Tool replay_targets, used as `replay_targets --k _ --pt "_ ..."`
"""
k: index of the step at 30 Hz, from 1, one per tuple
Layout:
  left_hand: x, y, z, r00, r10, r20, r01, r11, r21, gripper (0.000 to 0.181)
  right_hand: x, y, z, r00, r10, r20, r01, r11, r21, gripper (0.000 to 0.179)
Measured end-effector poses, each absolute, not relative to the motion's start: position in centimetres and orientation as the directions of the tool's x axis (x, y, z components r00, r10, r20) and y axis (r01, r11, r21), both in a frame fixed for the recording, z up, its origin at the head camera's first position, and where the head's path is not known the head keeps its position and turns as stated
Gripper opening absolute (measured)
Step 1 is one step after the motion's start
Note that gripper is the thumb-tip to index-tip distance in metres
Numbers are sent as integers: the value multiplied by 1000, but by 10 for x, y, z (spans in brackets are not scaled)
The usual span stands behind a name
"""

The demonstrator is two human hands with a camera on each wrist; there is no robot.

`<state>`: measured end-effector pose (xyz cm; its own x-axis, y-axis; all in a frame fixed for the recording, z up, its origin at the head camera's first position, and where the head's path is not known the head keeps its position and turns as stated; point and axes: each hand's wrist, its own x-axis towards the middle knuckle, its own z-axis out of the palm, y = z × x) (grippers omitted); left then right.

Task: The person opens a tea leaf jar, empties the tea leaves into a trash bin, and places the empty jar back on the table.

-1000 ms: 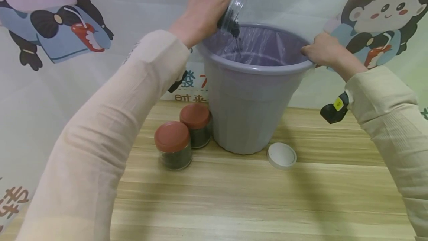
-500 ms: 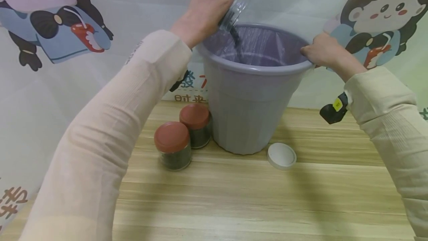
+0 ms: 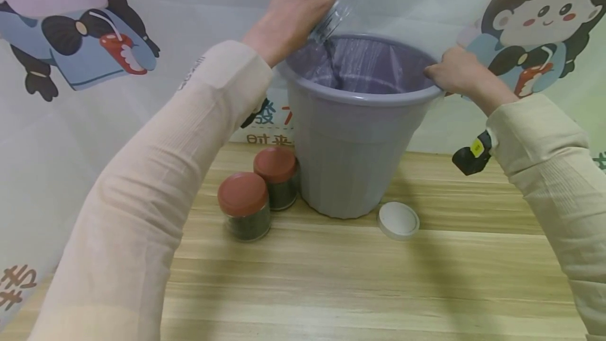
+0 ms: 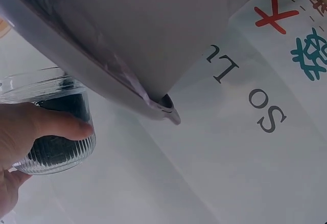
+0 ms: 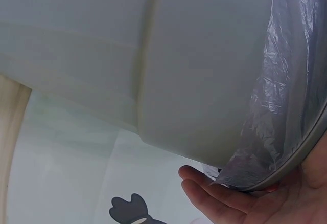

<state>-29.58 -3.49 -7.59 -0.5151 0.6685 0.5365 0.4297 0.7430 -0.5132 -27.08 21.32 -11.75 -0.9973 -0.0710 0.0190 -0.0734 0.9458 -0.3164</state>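
My left hand (image 3: 300,7) grips a clear glass jar (image 3: 337,17), tipped mouth-down over the left side of a grey-purple trash bin (image 3: 350,146). A thin stream of dark grains (image 3: 333,59) falls from its mouth into the bin. In the left wrist view, the thumb lies along the ribbed jar (image 4: 87,150), with dark contents inside. My right hand (image 3: 461,70) holds the bin's right rim, thumb on top. The right wrist view shows its fingers (image 5: 219,201) below the rim, beside a clear plastic liner (image 5: 273,81) folded over the edge.
Two jars with red lids, a front one (image 3: 243,207) and a rear one (image 3: 276,178), stand left of the bin. A white lid (image 3: 399,220) lies on the wooden table (image 3: 331,283) at the bin's right foot. A printed cloth (image 3: 203,20) hangs behind.
My left hand has shifted slightly right and tipped the jar further. The falling grains have gone from a small clump to a longer stream, now thinner. My right hand stays on the rim.
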Motion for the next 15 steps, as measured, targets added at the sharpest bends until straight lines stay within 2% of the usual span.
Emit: replay_targets --k 6,15 --pt "-296 -33 -74 -502 685 528 438 727 -528 61 -270 213 -118 -997 -73 22 -77 946 -314 40" --pt "-293 -30 -73 -517 696 498 336 700 -630 59 -270 212 -117 -998 -66 16 -68 947 -314 35"
